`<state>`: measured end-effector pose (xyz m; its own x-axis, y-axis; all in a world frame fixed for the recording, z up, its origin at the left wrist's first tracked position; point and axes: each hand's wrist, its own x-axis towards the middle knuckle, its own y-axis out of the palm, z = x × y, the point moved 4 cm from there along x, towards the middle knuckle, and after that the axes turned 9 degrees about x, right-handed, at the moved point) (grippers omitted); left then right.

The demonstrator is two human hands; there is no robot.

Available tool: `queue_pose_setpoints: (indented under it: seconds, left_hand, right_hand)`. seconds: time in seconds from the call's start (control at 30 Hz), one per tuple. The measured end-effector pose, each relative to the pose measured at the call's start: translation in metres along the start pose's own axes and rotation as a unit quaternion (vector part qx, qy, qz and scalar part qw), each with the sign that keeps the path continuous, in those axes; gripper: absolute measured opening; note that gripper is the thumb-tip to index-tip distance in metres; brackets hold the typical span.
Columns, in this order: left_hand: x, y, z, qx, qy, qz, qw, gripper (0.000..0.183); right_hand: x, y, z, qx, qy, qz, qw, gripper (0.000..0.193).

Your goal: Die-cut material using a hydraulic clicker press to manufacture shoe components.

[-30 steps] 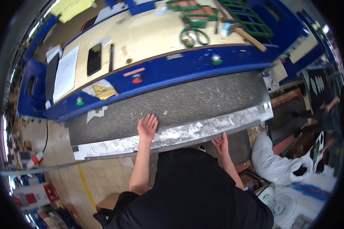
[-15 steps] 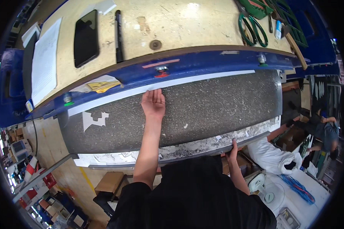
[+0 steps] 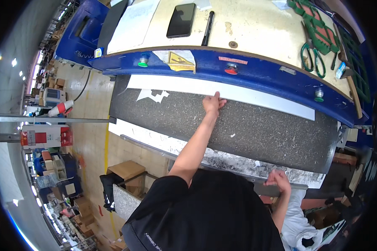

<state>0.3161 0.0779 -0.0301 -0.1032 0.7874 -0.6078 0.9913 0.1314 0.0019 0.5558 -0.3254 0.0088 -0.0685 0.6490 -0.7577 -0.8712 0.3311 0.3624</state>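
Note:
A long white strip [image 3: 264, 98] lies across a dark, speckled belt [image 3: 247, 138], just below the blue front of a machine. My left hand [image 3: 213, 104] reaches over the belt to the strip's near edge and grips it, with one fingertip on the white surface and the other fingers curled. Above the belt's near edge, to the right, is my right hand [image 3: 279, 180]; its fingers are curled in and nothing shows in them. A jagged white offcut [image 3: 152, 96] and many small scraps lie on the belt.
The machine's blue front [image 3: 205, 69] carries a red button [image 3: 231, 69] and green knobs. On its top are a phone [image 3: 181, 20], a black pen [image 3: 208, 28], papers [image 3: 134, 23], green-handled scissors [image 3: 313, 60] and a wooden-handled tool [image 3: 355, 97]. A metal rail [image 3: 151, 149] borders the belt's near side.
My view has turned. The white strip now shows wider and lies farther out from the blue front, with my left hand at its edge. My right hand has lifted off the near rail and curled.

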Motion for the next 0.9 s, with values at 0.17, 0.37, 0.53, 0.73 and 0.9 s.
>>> queue_pose_setpoints:
  seconds: [0.17,0.37,0.53,0.73,0.9]
  left_hand:
    - [-0.034,-0.027,0.013,0.03,0.003,-0.003,1.0,0.026]
    - [-0.052,-0.03,-0.028,0.138,0.127,0.054,0.981,0.031]
    - [-0.044,-0.096,-0.038,0.517,0.406,0.09,0.748,0.044]
    - [0.015,-0.229,-0.04,0.613,0.382,-0.252,0.644,0.068]
    - [0.065,-0.261,-0.093,0.604,0.475,-0.141,0.624,0.064]
  right_hand:
    - [0.081,0.076,0.066,0.149,-0.118,0.031,0.981,0.053]
    - [0.159,0.163,0.127,0.439,-0.13,0.146,0.877,0.067]
    - [0.204,0.183,0.15,0.416,-0.228,0.114,0.873,0.054]
    - [0.203,0.194,0.163,0.379,-0.307,0.005,0.873,0.035]
    - [0.21,0.215,0.185,0.36,-0.329,-0.021,0.873,0.035]
